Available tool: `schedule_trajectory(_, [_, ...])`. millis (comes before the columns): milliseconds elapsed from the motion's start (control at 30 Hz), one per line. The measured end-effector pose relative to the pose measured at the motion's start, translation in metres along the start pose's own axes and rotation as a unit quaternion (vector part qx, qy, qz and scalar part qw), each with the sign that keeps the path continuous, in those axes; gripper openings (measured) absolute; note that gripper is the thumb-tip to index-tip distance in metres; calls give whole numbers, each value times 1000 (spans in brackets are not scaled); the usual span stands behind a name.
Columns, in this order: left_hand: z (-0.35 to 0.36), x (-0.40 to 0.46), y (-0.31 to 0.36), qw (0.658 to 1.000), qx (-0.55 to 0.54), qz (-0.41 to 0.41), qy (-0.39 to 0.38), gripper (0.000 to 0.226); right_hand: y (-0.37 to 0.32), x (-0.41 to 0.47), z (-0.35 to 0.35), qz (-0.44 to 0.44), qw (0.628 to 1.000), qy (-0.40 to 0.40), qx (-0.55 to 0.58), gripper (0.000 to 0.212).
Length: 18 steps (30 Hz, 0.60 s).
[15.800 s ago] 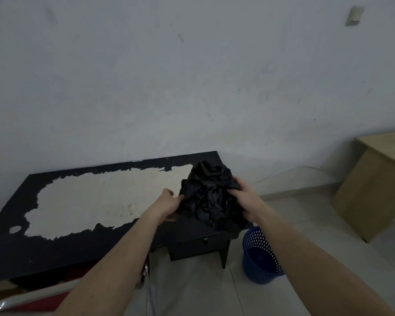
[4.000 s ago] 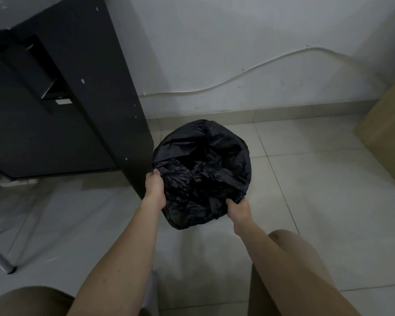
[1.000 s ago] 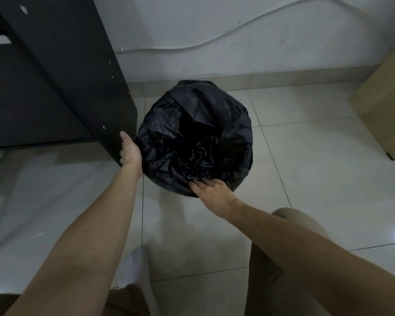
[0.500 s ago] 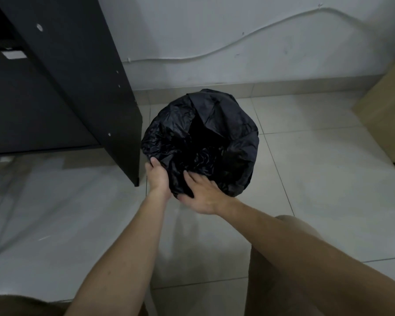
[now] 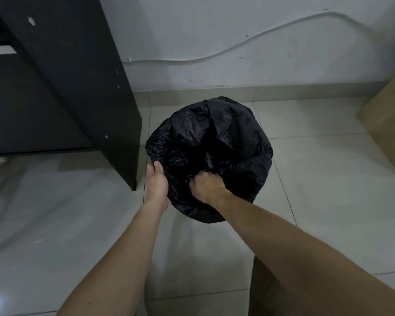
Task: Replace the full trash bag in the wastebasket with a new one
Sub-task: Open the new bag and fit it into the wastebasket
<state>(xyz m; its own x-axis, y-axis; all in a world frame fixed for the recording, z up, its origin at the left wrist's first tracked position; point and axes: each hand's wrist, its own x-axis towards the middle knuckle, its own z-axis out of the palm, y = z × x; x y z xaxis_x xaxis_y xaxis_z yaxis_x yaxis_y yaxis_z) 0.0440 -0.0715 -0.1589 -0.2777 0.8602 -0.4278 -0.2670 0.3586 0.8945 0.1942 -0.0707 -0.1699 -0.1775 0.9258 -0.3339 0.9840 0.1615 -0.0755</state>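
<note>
- New trash bag point(image 5: 214, 142) drapes over the wastebasket on the tiled floor point(image 5: 317, 201), hiding it entirely.
- My right hand point(image 5: 206, 187) bunches plastic at the near rim, grip closed, likely taking up slack.
- My left hand point(image 5: 156, 184) clasps the bag's outer side, steadying it.
- Dark bench panel point(image 5: 78, 87) stands just left.

A black trash bag point(image 5: 211, 142) is seen draped over the wastebasket, which is fully hidden beneath it, on the tiled floor point(image 5: 317, 179). The bag's rim at 9 o'clock is gripped by the left hand point(image 5: 156, 182), thumb on top. The right hand point(image 5: 206, 187) is closed on crumpled plastic at 6 o'clock. A dark table panel point(image 5: 78, 76) stands at 10 o'clock, just beside the bag.
</note>
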Motion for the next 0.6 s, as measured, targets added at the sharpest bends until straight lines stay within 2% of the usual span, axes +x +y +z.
schedule_trajectory(33, [1, 2, 2, 1000, 9, 6, -1, 44, 4, -2, -3, -18, 998, 41, -48, 57])
schedule_trajectory(67, [2, 3, 3, 1000, 16, 8, -1, 44, 12, -4, -4, -19, 995, 34, -87, 62])
schedule_trajectory(133, [3, 6, 5, 1000, 25, 3, -5, 44, 34, -4, 0, 40, 986, -79, -138, 81])
schedule_trajectory(200, [3, 8, 7, 1000, 24, -6, -7, 42, 49, -5, 4, 120, 963, -195, -139, 91])
schedule_trajectory(267, [4, 11, 11, 999, 32, -17, -7, 45, 50, -3, 0, 129, 961, -211, -128, 90])
schedule_trajectory(333, [4, 17, 19, 999, 42, -30, -2, 52, 40, -5, -10, 92, 978, -158, -104, 85])
schedule_trajectory(400, [6, 25, 31, 999, 48, -25, -3, 53, 32, -8, -21, 54, 992, -106, -33, 94])
schedule_trajectory(433, [8, 28, 38, 999, 51, -19, -6, 52, 31, -10, -26, 32, 993, -108, 32, 102])
schedule_trajectory(500, [13, 34, 50, 999, 46, -22, -12, 56, 29, -18, -33, -22, 973, -166, 157, 109])
schedule_trajectory(533, [16, 36, 56, 998, 40, -30, -23, 61, 29, -21, -34, -56, 967, -191, 158, 111])
schedule_trajectory(600, [20, 41, 64, 997, 25, -50, -61, 74, 29, -24, -31, -120, 972, -189, 69, 106])
